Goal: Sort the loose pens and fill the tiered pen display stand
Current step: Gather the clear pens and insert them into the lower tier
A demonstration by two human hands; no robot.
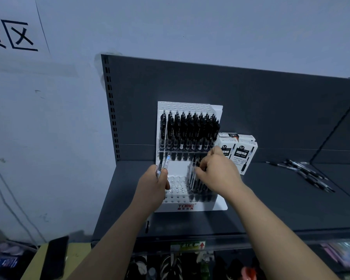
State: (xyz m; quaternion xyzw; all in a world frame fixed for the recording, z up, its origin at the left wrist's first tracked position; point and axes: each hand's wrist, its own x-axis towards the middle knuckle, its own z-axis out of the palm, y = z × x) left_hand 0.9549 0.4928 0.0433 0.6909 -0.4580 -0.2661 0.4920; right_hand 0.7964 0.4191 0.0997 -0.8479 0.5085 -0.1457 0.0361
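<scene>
Our left hand [152, 184] grips two pens [164, 161], lower ends hidden in the fist, in front of the stand [192, 207] on the shelf [271, 199]. Our right hand [218, 171] covers the lower-tier pens [194, 183]; its fingers [201, 170] curl among them, perhaps pinching one, but we cannot tell. Loose pens [305, 173] lie blurred, well apart at right.

The right hand [218, 172] hides the tops of the lower-tier pens [194, 182]; print on the boxes [245, 152] is too small to read.
</scene>
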